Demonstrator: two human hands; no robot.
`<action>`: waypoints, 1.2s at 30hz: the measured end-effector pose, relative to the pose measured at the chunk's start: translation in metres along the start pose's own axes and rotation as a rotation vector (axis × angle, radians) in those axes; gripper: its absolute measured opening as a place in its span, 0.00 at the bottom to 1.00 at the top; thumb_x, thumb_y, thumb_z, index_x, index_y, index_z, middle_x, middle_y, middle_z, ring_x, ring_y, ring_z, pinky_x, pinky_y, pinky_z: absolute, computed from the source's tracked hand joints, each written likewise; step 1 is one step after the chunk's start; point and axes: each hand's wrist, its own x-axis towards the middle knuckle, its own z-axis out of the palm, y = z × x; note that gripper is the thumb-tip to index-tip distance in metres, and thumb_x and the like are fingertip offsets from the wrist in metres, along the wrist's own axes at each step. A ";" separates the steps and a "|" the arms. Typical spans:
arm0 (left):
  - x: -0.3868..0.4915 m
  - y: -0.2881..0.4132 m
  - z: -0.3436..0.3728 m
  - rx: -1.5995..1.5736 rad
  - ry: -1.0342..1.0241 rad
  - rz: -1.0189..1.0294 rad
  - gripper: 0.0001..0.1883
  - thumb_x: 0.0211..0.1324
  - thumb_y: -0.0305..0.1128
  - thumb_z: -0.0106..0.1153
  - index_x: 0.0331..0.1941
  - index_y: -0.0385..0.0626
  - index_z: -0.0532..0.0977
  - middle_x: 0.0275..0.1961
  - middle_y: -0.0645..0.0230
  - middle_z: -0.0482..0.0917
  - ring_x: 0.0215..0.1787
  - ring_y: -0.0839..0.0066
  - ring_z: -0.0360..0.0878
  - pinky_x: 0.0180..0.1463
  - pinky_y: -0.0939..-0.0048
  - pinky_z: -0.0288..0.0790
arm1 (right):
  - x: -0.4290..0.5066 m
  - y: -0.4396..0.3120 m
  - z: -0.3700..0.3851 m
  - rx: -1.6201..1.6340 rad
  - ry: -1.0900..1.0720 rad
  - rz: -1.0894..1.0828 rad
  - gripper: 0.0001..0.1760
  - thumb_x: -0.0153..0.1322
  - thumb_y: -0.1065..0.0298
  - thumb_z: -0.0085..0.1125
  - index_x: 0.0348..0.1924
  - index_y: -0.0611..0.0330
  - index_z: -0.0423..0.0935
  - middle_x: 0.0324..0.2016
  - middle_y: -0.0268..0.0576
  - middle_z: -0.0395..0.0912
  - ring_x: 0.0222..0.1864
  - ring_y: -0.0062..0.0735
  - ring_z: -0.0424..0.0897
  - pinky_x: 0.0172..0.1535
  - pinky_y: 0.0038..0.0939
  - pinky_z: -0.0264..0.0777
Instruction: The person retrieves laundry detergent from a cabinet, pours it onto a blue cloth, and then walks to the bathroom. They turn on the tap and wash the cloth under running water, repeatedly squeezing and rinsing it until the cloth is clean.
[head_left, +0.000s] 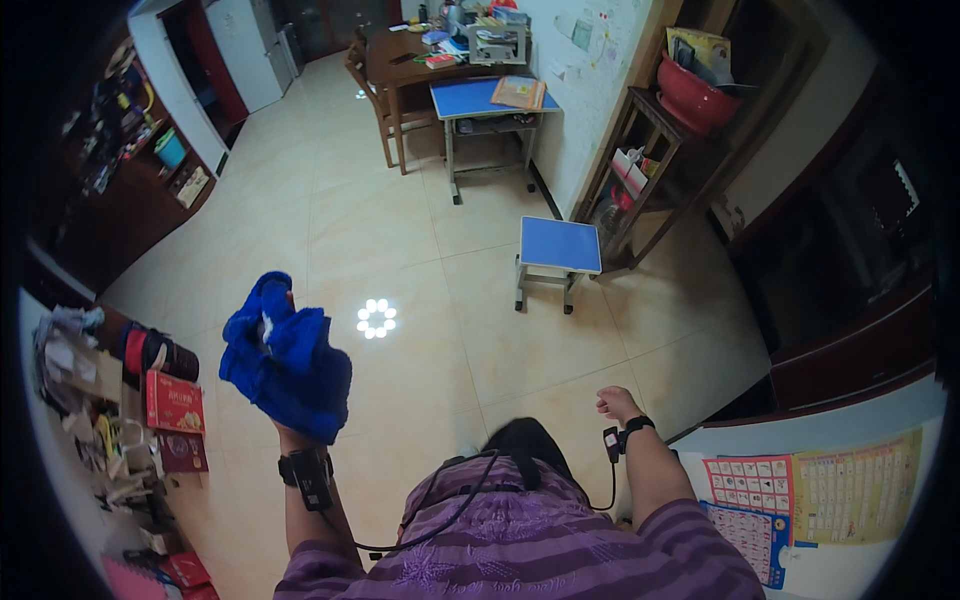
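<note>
A blue plush cloth (296, 367), bunched and draped, is gripped in my left hand (291, 433). It covers most of that hand; only a fingertip near the top and the base by the wrist show. Held out low over the tiled floor on the other side, my right hand (618, 403) has its fingers curled in, and I see nothing in it. Each wrist wears a black strap with a small device, and cables run from them to my body.
Ahead stands a blue-topped stool (561, 244), with a blue desk (487, 97) and a cluttered wooden table (405, 64) behind. A wooden rack (645, 172) holds a red pot (694, 94). Boxes (176, 401) and clutter line the left. Posters (750, 480) hang at right.
</note>
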 end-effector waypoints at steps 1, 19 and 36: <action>0.018 0.004 0.027 -0.021 0.001 0.015 0.09 0.34 0.17 0.52 0.22 0.47 0.71 0.44 0.58 0.79 0.39 0.59 0.75 0.36 0.65 0.66 | 0.015 -0.013 -0.006 0.099 0.021 0.031 0.11 0.70 0.58 0.56 0.41 0.51 0.75 0.28 0.33 0.78 0.28 0.21 0.76 0.33 0.27 0.69; 0.216 0.061 0.506 0.018 -0.251 0.057 0.09 0.34 0.18 0.52 0.23 0.47 0.71 0.45 0.57 0.79 0.41 0.58 0.75 0.39 0.64 0.66 | 0.407 -0.256 -0.034 0.494 -0.046 0.366 0.20 0.72 0.54 0.54 0.54 0.52 0.70 0.33 0.36 0.79 0.36 0.28 0.80 0.38 0.28 0.71; 0.235 0.026 0.810 0.023 -0.395 0.111 0.09 0.34 0.19 0.52 0.23 0.46 0.71 0.46 0.57 0.78 0.42 0.58 0.74 0.41 0.64 0.66 | 0.566 -0.214 0.056 1.586 0.327 0.320 0.17 0.72 0.65 0.56 0.53 0.59 0.70 0.49 0.42 0.74 0.52 0.39 0.73 0.57 0.37 0.69</action>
